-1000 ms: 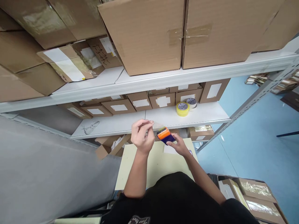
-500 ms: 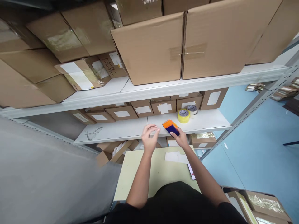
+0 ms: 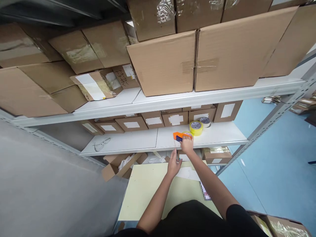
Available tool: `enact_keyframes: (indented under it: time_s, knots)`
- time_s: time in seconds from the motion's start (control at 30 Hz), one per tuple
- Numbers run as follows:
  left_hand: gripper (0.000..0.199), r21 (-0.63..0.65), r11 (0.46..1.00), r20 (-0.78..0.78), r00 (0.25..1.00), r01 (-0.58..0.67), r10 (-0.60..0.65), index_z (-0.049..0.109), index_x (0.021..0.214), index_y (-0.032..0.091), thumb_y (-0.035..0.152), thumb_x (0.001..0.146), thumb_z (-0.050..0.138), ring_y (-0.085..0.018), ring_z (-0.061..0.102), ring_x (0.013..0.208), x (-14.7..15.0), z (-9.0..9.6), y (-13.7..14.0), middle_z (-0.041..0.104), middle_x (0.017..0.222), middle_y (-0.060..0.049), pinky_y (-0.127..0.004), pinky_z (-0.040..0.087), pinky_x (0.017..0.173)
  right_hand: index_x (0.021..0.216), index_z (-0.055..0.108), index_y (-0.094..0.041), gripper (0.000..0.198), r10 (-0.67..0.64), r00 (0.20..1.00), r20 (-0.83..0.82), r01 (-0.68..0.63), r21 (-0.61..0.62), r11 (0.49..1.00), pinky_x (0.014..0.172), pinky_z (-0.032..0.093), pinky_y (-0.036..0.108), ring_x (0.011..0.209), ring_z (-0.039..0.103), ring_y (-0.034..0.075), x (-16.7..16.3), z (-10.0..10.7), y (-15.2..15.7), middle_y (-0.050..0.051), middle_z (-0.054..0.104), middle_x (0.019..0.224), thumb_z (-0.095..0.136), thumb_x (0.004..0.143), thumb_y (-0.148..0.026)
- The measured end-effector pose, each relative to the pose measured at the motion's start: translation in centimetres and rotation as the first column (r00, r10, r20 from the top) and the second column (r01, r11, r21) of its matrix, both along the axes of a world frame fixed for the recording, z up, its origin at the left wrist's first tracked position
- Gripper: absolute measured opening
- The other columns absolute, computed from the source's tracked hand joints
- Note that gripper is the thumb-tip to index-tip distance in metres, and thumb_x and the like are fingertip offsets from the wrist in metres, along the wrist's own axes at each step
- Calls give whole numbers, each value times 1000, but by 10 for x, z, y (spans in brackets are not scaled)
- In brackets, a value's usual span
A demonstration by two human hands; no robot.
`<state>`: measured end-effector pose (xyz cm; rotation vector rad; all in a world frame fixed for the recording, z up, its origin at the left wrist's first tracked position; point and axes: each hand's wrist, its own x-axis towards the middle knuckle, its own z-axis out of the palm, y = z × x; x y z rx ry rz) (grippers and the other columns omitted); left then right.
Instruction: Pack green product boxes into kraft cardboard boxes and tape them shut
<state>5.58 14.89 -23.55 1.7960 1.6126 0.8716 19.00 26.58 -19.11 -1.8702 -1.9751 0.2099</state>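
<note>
My right hand [image 3: 187, 144] is closed around an orange and dark blue tape dispenser [image 3: 178, 136], held at the front edge of the middle shelf. Part of a tape roll shows at the dispenser's far side. Just below it, my left hand [image 3: 174, 167] has its fingers stretched upward, with the thumb apart. A thin pale strip seems to run from the dispenser's tip toward my left fingertips; whether they touch it is unclear. Beyond my right hand are a yellow tape roll [image 3: 196, 128] and a white tape roll [image 3: 205, 122] on the shelf.
A pale table [image 3: 145, 191] lies beneath my forearms, with white papers [image 3: 189, 173] on it. The middle shelf [image 3: 133, 140] holds labelled cartons [image 3: 175, 119] and clear glasses [image 3: 101, 144]. Large cartons [image 3: 163, 65] fill the shelf above. An open carton [image 3: 112, 164] stands lower left.
My left hand has lowered and moved right, its finger curl straightening. My right hand has turned the tape dispenser more level and away from me. The camera view has shifted slightly.
</note>
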Motion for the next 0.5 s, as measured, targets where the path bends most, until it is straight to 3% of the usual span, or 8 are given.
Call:
enact_keyframes:
  time_s: [0.2,0.33,0.5]
  knots:
    - [89,-65,998,-381,925,-19,-7,3,171,29,23,97,53,-32,69,122,11,1,-4,18,176,-16,-40,61,90,141,60,-5,51,20,1000,14,-20,27,999,122,18,53,122,59,39,1,-6,0,27,70,128,56,96,-27]
    - [86,-8,1000,-434,901,17,-18,5,171,24,20,98,49,-33,67,127,16,7,0,12,177,-18,-42,59,97,143,57,1,55,61,998,27,-62,25,998,125,15,52,123,60,39,2,-6,0,29,71,126,51,95,-25]
    - [84,-21,986,-458,875,166,-157,7,171,23,17,96,46,-34,64,132,13,10,7,14,176,-17,-45,58,100,146,53,2,58,99,995,10,-99,26,995,125,17,53,130,56,39,7,-6,1,29,65,137,50,93,-23]
